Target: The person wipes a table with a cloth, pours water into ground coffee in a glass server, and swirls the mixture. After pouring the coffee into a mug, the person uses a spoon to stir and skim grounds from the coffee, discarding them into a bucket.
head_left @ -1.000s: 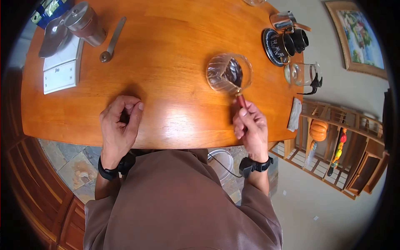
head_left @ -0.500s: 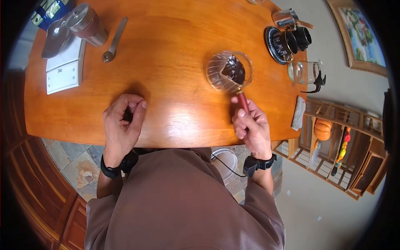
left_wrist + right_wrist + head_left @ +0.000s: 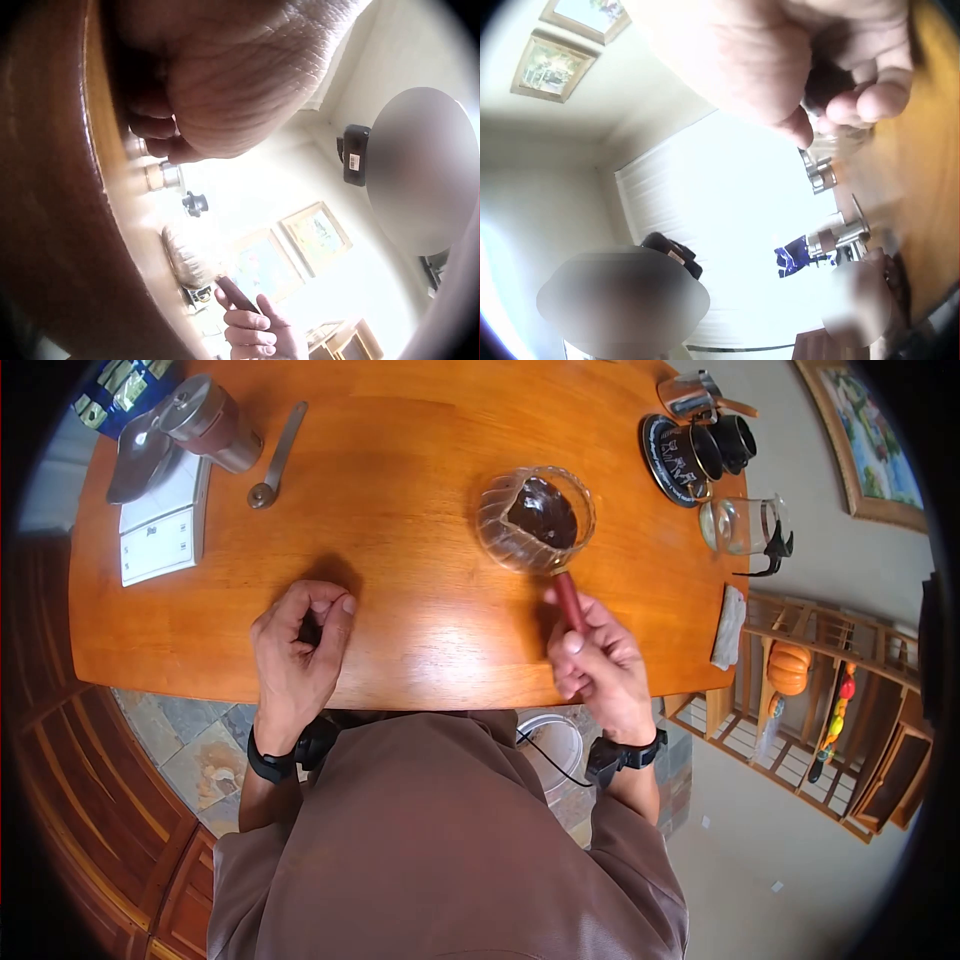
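My right hand (image 3: 605, 665) grips the reddish wooden handle (image 3: 568, 600) of a ribbed glass coffee server (image 3: 497, 525). Its round bowl holds dark liquid (image 3: 545, 512), tilted and overlapping the tabletop in the head view. The left wrist view shows the server's glass (image 3: 184, 259) from the side, with the right fingers wrapped round the handle. On the left, near the table's front edge, my left hand (image 3: 303, 645) rests with fingers loosely curled and thumb near the index finger. It holds nothing.
A white scale (image 3: 160, 545) with a metal tray (image 3: 138, 460), a metal canister (image 3: 215, 425) and a crank handle (image 3: 280, 455) stand on the wooden table (image 3: 400, 490) at left. At right are black cups (image 3: 695, 455), a metal pitcher (image 3: 688, 398), a glass carafe (image 3: 735, 525) and a folded cloth (image 3: 729, 627).
The coffee server has shifted slightly left and away from me, and its dark liquid sits differently in the bowl. My left hand stays in place while the head view shifts a little.
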Tool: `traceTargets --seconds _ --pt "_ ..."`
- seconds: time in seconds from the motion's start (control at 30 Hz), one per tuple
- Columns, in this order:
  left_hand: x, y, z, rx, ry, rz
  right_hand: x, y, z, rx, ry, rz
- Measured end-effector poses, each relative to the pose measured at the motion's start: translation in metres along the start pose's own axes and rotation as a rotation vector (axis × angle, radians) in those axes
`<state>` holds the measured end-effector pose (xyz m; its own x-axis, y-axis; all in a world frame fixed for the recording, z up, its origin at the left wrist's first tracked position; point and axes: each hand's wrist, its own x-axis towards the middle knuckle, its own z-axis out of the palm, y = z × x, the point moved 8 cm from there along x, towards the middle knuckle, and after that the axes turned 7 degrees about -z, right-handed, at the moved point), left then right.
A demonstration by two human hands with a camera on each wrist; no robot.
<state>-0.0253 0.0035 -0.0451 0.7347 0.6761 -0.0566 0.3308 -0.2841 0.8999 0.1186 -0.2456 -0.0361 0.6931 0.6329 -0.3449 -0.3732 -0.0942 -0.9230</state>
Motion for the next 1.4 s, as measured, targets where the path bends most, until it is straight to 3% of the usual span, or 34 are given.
traceTargets --seconds 0.17,0.27,0.33,0.47,0.53,0.6,0.73,0.8,0.83,0.87,0.93,1.07,1.2,1.33,1.4 --pt "0.0 0.001 0.001 0.014 0.002 0.006 0.005 0.001 0.021 -0.046 -0.22 0.042" --pt "0.0 0.004 0.0 0.047 0.021 0.054 0.014 -0.001 0.008 -0.128 -0.202 0.015" --pt "0.0 0.006 0.001 0.063 0.013 0.046 0.022 -0.005 -0.014 -0.167 -0.161 0.017" --pt "-0.002 0.008 0.012 0.073 -0.094 0.004 0.069 -0.051 -0.071 -0.339 0.148 -0.208" --pt "-0.004 0.015 0.02 -0.016 -0.155 0.051 0.097 -0.07 -0.083 -0.349 0.216 -0.282" --pt "-0.018 0.015 0.06 -0.292 -0.582 -0.373 0.132 -0.076 -0.084 -0.314 0.188 -0.335" --pt "-0.031 0.028 0.105 -0.521 -0.915 -0.528 0.191 -0.051 -0.084 -0.151 0.124 -0.347" --pt "-0.033 0.036 0.115 -0.566 -0.993 -0.621 0.188 -0.055 -0.077 -0.244 0.217 -0.557" --pt "-0.035 0.035 0.12 -0.608 -1.063 -0.643 0.191 -0.052 -0.076 -0.322 0.181 -0.603" --pt "-0.036 0.028 0.126 -0.588 -1.061 -0.643 0.189 -0.05 -0.075 -0.401 0.154 -0.64" --pt "-0.041 0.033 0.143 -0.84 -1.222 -0.635 0.184 -0.057 -0.077 -0.316 0.153 -0.608" --pt "-0.037 0.044 0.156 -0.749 -1.268 -0.634 0.184 -0.056 -0.081 -0.215 0.127 -0.609" --pt "-0.035 0.042 0.155 -0.981 -1.383 -0.669 0.183 -0.056 -0.081 -0.252 0.131 -0.604" --pt "-0.031 0.043 0.139 -0.925 -1.286 -0.574 0.18 -0.058 -0.08 -0.279 0.104 -0.657" --pt "-0.027 0.054 0.114 -0.453 -1.1 -0.371 0.176 -0.058 -0.079 -0.29 0.083 -0.666"
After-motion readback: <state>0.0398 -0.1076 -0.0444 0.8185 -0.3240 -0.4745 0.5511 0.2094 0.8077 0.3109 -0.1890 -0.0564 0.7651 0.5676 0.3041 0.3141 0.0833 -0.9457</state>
